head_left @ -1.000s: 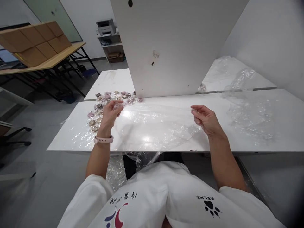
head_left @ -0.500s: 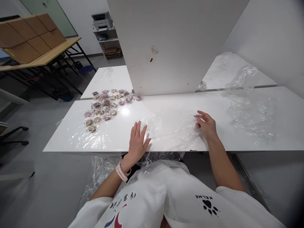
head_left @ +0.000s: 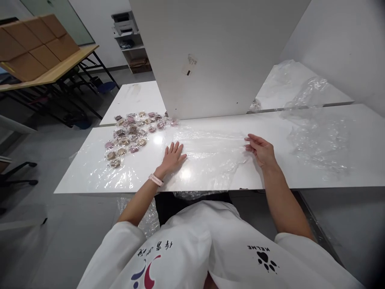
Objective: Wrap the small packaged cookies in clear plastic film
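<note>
A clear plastic bag or sheet [head_left: 210, 154] lies spread over the white table [head_left: 270, 178] in front of me. My left hand [head_left: 173, 157] rests flat on its left part, fingers spread. At the right edge of the plastic, my right hand [head_left: 259, 150] pinches the film between thumb and fingers. Several small wrapped items [head_left: 132, 129], pink, tan and brown, lie in a cluster to the left of my left hand. A pink watch band [head_left: 156, 179] is on my left wrist.
More crumpled clear plastic [head_left: 323, 148] covers the table's right side. A tall white panel [head_left: 216, 60] stands at the table's back edge. Cardboard boxes [head_left: 42, 44] sit on a wooden table at the far left, and a printer [head_left: 124, 24] stands on a shelf behind.
My left hand has moved forward and flattened on the plastic. The film has been drawn up off my lap and spread further back on the table; my right hand shifted slightly forward.
</note>
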